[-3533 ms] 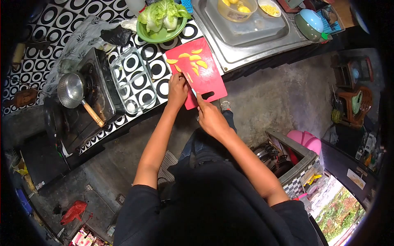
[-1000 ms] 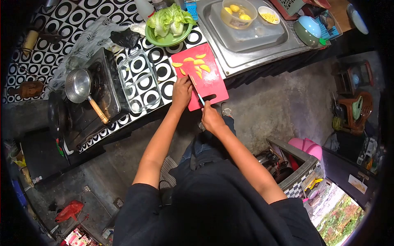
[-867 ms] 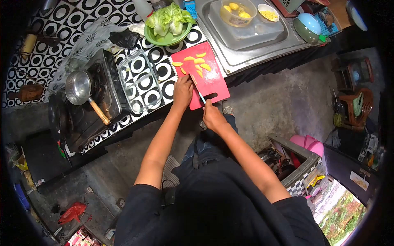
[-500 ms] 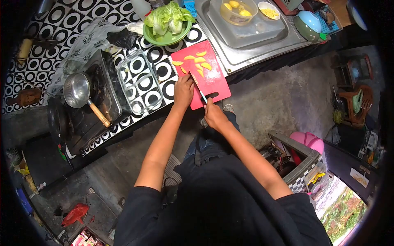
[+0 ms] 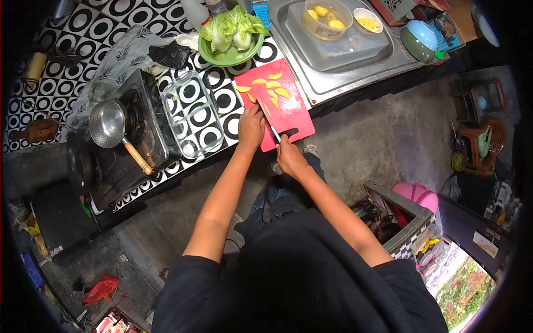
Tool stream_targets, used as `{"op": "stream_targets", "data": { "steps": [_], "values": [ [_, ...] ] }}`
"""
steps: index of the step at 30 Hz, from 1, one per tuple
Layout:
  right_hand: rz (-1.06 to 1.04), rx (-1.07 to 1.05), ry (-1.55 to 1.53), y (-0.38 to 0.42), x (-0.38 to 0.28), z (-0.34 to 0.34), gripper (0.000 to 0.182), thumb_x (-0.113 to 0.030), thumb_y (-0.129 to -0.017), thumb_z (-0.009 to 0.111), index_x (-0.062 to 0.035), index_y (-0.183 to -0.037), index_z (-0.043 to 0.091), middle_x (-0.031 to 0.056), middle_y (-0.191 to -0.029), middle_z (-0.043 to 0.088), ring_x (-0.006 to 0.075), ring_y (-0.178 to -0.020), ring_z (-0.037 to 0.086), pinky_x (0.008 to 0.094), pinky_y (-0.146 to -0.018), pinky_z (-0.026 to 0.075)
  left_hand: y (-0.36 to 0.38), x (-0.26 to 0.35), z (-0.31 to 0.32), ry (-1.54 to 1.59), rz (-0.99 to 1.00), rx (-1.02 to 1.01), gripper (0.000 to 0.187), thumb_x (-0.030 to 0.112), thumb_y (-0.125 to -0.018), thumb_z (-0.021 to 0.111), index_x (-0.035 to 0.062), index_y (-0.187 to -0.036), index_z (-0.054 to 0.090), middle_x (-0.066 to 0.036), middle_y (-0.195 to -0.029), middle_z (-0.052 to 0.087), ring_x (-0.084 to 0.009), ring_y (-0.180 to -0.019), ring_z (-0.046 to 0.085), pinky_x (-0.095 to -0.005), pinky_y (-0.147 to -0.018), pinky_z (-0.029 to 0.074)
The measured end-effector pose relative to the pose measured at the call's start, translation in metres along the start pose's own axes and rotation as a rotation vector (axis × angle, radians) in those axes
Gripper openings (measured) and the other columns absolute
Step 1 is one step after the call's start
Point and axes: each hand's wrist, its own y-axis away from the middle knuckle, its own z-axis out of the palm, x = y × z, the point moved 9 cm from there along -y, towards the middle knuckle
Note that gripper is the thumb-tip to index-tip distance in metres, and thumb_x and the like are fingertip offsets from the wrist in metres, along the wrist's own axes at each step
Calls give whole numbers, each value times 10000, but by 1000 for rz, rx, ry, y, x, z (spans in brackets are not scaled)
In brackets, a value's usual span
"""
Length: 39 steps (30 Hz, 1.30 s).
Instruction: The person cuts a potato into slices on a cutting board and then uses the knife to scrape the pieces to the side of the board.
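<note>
My right hand (image 5: 290,155) is closed around the light-coloured handle of a knife (image 5: 270,120). Its blade points away from me over a red cutting board (image 5: 297,114). Beside the blade, at the board's left edge, my left hand (image 5: 251,127) has its fingers bent and pressed together on a yellow potato piece (image 5: 252,98), which shows just past the fingertips. Several cut potato wedges (image 5: 272,85) lie loose on the far half of the board. The board's handle slot is near my right hand.
Left of the board are a glass dish (image 5: 191,114) and a stove (image 5: 150,130) with a wooden-handled saucepan (image 5: 108,123). Behind stands a green bowl (image 5: 222,58) of leafy greens. On the sink (image 5: 319,83) are a tub of potatoes (image 5: 328,30) and a small white bowl (image 5: 358,12).
The whole view has shifted slightly, so things sit a little lower and further right. Both hands, the knife and the wedges keep nearly the same places on the board.
</note>
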Motion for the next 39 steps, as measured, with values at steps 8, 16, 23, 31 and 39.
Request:
{"op": "stream_targets", "data": {
  "steps": [8, 16, 23, 31, 39],
  "values": [
    [-55, 65, -41, -49, -9, 0, 267, -189, -1029, 458, 71, -1082, 430, 404, -917, 620, 567, -941, 608, 611, -810, 465, -1, 3, -7, 40, -7, 36, 199, 88, -825, 709, 0, -1002, 730, -131, -1151, 671, -340, -1051, 607, -429, -901, 501],
    [-66, 152, -95, -80, -27, -7, 301, -226, -1037, 454, 60, -1130, 436, 398, -961, 631, 558, -960, 616, 601, -825, 472, 0, 3, -10, 70, 24, 34, 193, 86, -818, 692, 23, -998, 722, -113, -1126, 675, -319, -1029, 618, -436, -874, 509],
    [-127, 208, -128, -106, -27, -14, 339, -279, -1040, 473, 53, -1106, 476, 377, -985, 646, 548, -965, 621, 595, -817, 473, 1, -2, -10, 117, 22, 66, 269, 80, -840, 685, 36, -1104, 709, -93, -1130, 672, -305, -1041, 616, -421, -902, 512],
    [-161, 219, -134, -83, -31, -37, 311, -257, -1025, 503, 47, -1067, 555, 340, -900, 658, 528, -898, 636, 566, -757, 480, 3, 0, -19, 133, 28, 90, 283, 88, -840, 702, -18, -1102, 696, -132, -1122, 678, -339, -1055, 617, -431, -908, 510],
    [-152, 164, -29, -19, -1, -61, 252, -241, -1015, 530, 8, -1055, 537, 339, -871, 633, 541, -901, 611, 541, -760, 471, 3, 6, -20, 98, 56, 59, 296, 130, -855, 698, 49, -1138, 663, -122, -1131, 640, -327, -1060, 604, -439, -890, 499]
  ]
}}
